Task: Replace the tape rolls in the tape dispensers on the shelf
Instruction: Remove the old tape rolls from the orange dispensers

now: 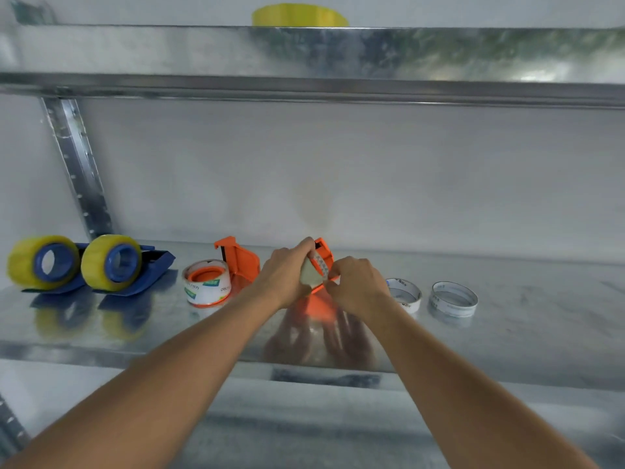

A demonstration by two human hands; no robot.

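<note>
Both my hands hold an orange tape dispenser (324,257) just above the metal shelf (507,316). My left hand (287,275) grips its left side with a pale tape roll (309,277) in it. My right hand (358,286) pinches the dispenser's lower right edge. A second orange dispenser (236,262) with a white-labelled clear roll (207,282) stands to the left. Two blue dispensers (152,265) carrying yellow rolls (110,262) sit at the far left. Two empty white cores (453,299) lie to the right of my hands.
An upper metal shelf (304,62) overhangs, with a yellow tape roll (299,15) on top. A perforated upright post (77,170) stands at the back left. The wall closes the back of the shelf.
</note>
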